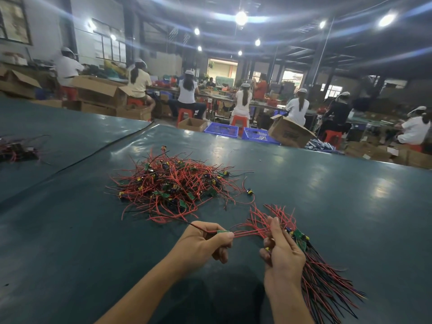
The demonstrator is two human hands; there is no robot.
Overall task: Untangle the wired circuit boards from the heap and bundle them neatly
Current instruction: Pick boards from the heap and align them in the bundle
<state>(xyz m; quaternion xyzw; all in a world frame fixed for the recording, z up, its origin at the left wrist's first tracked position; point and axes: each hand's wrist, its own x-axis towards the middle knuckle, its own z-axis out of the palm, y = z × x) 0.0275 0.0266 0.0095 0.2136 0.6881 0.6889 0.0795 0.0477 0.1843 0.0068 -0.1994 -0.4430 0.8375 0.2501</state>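
Note:
A tangled heap (174, 184) of small green circuit boards with red and black wires lies on the dark green table (339, 195), just beyond my hands. My left hand (205, 244) pinches one small green board (222, 231) between thumb and fingers; its black and red wires trail back toward the heap. My right hand (281, 251) grips a gathered bundle (311, 265) of boards and wires. The bundle's red wire ends fan out above the hand, and long red and black wires stream down to the lower right. Red wires stretch between the two hands.
A second small pile of wired boards (17, 149) lies at the far left of the table. A black cable (98, 150) crosses the table surface diagonally. Beyond the far edge are blue crates (222, 130), cardboard boxes (288, 132) and several seated workers at other benches.

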